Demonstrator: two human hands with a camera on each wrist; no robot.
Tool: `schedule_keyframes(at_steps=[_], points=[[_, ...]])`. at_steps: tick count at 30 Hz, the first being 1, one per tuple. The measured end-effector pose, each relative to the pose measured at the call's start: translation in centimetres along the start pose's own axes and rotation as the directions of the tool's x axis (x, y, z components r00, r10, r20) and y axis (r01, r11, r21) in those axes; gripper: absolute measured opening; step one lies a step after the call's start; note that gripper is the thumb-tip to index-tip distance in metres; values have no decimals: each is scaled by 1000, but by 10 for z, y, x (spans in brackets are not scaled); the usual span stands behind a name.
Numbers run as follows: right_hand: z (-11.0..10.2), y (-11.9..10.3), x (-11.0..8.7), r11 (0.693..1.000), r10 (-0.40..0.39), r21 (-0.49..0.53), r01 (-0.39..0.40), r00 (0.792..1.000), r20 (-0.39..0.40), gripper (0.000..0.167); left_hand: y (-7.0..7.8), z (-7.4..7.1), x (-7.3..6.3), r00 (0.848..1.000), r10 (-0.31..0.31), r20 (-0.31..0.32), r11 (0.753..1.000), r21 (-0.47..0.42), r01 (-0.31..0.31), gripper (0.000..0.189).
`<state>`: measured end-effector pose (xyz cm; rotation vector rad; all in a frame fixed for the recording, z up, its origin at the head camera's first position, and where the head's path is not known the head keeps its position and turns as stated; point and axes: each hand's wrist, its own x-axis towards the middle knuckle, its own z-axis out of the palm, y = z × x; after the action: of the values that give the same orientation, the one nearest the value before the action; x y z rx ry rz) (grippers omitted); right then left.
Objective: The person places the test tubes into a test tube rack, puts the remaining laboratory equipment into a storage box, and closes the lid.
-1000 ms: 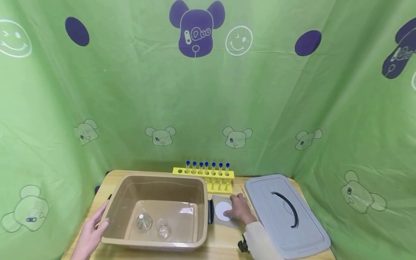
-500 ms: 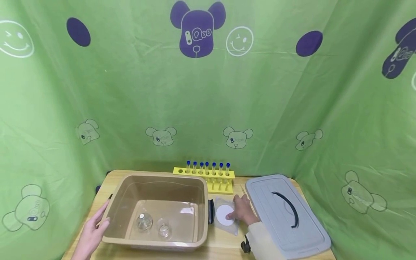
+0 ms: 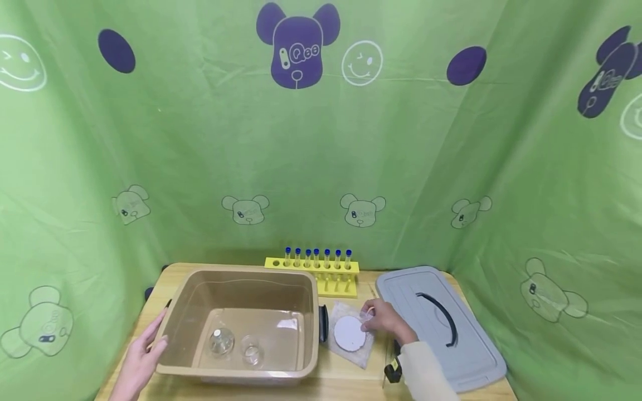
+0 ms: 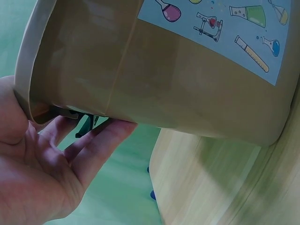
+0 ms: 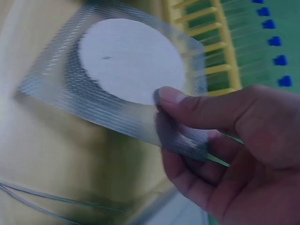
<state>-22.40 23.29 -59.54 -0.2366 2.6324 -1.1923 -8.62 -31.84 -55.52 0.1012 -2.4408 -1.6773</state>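
My right hand (image 3: 385,318) pinches one corner of a wire gauze (image 5: 131,61), a square of grey metal mesh with a white round centre. In the right wrist view the thumb lies on top of the mesh and the fingers are beneath, with the gauze tilted above the wooden table. In the head view the gauze is just right of a brown plastic bin (image 3: 246,374). My left hand (image 3: 140,356) rests at the bin's left rim, fingers mostly straight along the outside near its black handle. Inside the bin are a small glass flask (image 3: 221,341) and a glass beaker (image 3: 252,353).
Behind the gauze stands a yellow test tube rack (image 3: 346,285) holding several blue-capped tubes. A grey lid (image 3: 426,312) with a black handle lies at the right, partly behind my right forearm. Green curtains (image 3: 301,150) enclose the table (image 3: 346,384).
My right hand has slid the gauze rightward and toward me, away from the rack, and has raised the pinched corner. The left hand and bin have stayed put.
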Motion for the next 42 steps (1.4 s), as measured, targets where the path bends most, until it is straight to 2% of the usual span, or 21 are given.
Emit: schedule_keyframes(at_steps=[4,9,14,19,25,31,34,39,42], points=[[-17,-10,-8,999,-43,36,41,996,73,23,1,1,1,1000,-4,3,1000,-12,4,55],[-37,-31,-14,995,-92,42,88,990,107,17,2,1,1,1000,0,-4,1000,-9,0,55],[-58,-61,-24,994,-109,44,105,988,112,17,1,-2,1,1000,-4,8,1000,-7,4,56],[-79,-96,-33,977,-210,1,211,972,102,14,1,-5,2,1000,-9,14,1000,-12,9,56],[-102,-143,-48,961,-266,-64,269,962,57,12,3,-3,3,1000,-18,18,1000,-18,18,58],[-105,-184,-49,930,-345,-147,336,938,-39,12,3,-2,3,1000,-25,7,1000,-12,26,59],[-102,-204,-45,920,-375,-153,361,924,-74,13,2,-2,3,1000,-20,3,1000,-11,20,58],[-87,-241,-32,909,-410,-139,393,904,-122,16,3,-1,4,1000,-18,2,1000,-9,18,58],[-72,-261,-22,897,-433,-152,415,894,-116,17,3,-1,3,1000,-28,5,999,-19,28,59]])
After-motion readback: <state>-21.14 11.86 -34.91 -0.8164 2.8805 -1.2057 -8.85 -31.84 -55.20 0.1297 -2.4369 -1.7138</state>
